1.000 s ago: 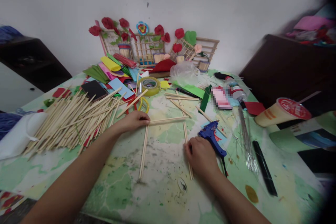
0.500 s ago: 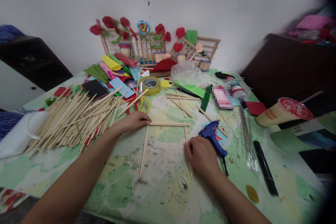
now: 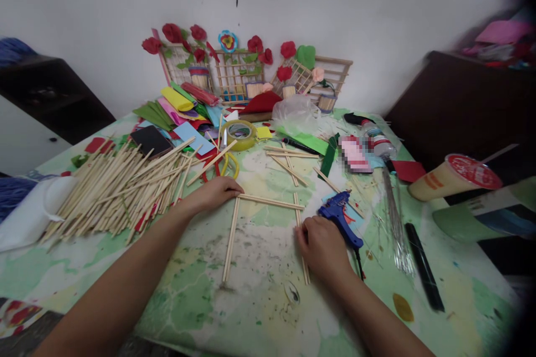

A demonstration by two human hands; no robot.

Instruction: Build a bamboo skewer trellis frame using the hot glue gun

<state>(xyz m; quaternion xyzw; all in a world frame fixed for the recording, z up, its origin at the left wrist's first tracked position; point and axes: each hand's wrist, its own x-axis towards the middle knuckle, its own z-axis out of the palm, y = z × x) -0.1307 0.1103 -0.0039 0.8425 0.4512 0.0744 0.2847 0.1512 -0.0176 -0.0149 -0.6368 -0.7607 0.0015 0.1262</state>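
My left hand [image 3: 220,192] pinches the left end of a crosswise pair of wooden sticks [image 3: 270,201], right at the top of the left upright pair [image 3: 231,242]. The crosswise pair slants slightly down to the right, and its far end lies over the right upright pair [image 3: 305,272] just below that pair's top. With curled fingers, my right hand [image 3: 324,245] holds the right upright pair against the table; the fingertips are partly hidden. Together the three pairs make a frame open toward me. Beside my right hand lies a blue glue gun [image 3: 341,216].
A large heap of sticks [image 3: 113,189] lies left, near scissors [image 3: 228,166] and a tape roll [image 3: 240,133]. More loose sticks [image 3: 291,159] lie beyond the frame. Wires [image 3: 396,223], a black rod [image 3: 422,268] and a drink cup [image 3: 454,175] are right. Stick lattices with paper flowers [image 3: 238,70] lean against the wall.
The right end of the crosswise pair has swung toward me, from the top of the right upright pair to a little below it. Both hands stay nearly in place.
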